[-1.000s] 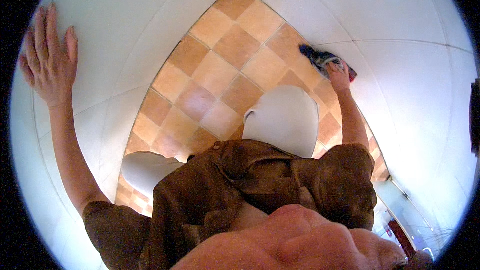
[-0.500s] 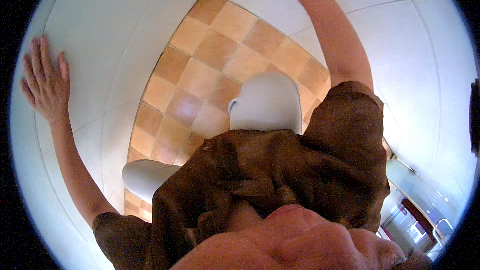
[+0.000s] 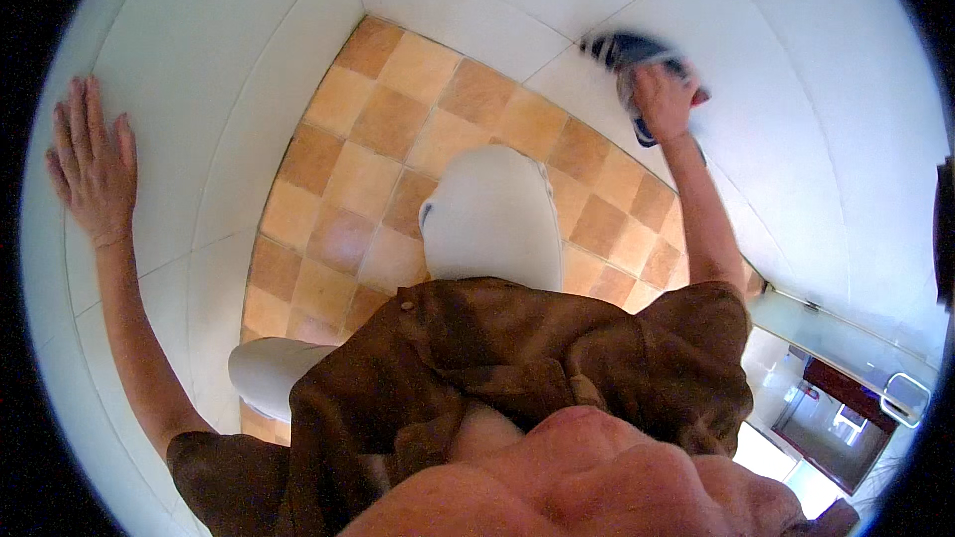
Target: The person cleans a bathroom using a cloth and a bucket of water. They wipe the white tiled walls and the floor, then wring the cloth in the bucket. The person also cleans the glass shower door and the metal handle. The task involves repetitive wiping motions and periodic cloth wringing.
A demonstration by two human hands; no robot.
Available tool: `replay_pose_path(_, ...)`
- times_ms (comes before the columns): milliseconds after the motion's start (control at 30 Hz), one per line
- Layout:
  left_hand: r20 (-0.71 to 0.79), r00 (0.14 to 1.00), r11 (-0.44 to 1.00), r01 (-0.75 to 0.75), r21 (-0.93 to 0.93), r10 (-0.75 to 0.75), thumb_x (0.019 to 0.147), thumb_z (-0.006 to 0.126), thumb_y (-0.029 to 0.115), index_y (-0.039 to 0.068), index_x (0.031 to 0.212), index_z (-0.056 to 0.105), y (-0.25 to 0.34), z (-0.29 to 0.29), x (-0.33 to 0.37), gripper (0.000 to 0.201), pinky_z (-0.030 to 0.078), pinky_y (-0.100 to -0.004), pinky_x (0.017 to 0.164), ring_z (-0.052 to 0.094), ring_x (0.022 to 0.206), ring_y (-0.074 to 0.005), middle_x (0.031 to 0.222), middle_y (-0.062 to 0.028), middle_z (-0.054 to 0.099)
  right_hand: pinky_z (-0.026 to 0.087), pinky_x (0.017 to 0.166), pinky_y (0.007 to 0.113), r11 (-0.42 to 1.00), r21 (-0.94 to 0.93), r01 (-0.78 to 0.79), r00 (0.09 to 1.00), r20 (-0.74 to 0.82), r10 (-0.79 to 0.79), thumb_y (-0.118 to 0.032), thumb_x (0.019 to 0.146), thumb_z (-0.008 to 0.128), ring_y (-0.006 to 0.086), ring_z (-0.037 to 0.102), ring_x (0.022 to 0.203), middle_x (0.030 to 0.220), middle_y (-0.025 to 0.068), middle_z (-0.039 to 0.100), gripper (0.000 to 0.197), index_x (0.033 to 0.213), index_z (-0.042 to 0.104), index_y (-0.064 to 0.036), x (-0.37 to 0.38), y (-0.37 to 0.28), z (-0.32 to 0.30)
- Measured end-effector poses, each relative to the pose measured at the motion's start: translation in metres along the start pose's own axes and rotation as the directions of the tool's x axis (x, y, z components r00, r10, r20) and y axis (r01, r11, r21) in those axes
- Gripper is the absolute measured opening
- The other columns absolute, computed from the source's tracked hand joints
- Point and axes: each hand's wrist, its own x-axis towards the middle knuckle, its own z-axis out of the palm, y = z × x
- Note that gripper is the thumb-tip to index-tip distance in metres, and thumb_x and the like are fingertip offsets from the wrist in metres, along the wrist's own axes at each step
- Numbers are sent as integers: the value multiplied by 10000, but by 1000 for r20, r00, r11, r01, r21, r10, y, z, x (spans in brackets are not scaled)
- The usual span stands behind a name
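Observation:
My left hand (image 3: 96, 174) lies flat against the white tiled wall (image 3: 189, 60) on the left, fingers stretched out and nothing in them. On the wall at the far right, my right hand (image 3: 665, 99) presses a bunched cloth (image 3: 637, 48) to the tiles. The cloth is dark blue with white stripes and a bit of red at one edge. It is slightly blurred, and the palm covers its middle.
Below lies a floor of orange and brown checkered tiles (image 3: 418, 144), with my legs in pale trousers over it. A glass door with a metal handle (image 3: 903, 399) is at the lower right. The white walls meet in a corner at the far side.
My right hand has come down and nearer along the right wall from the top edge, bringing the cloth into view. The left hand stays in place on its wall.

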Motion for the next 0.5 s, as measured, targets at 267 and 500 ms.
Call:
replay_pose_path(267,360,930,995,89,-35,-70,951,530,477,282,1503,357,0,-18,-6,610,135,-341,1189,264,1443,-107,1559,98,328,360,977,514,993,120,10,529,-843,96,-231,838,609,291,533,1168,1297,121,554,425,1247,573,-121,191,-1,-162)
replay_pose_path(500,-255,966,877,-93,-472,-35,982,482,443,266,1517,326,-18,26,-19,585,154,-339,1185,245,1455,-118,1584,97,274,313,1064,485,948,99,303,930,-246,-272,-224,865,579,138,641,1025,1290,-47,614,381,1245,605,-221,116,-84,-14)
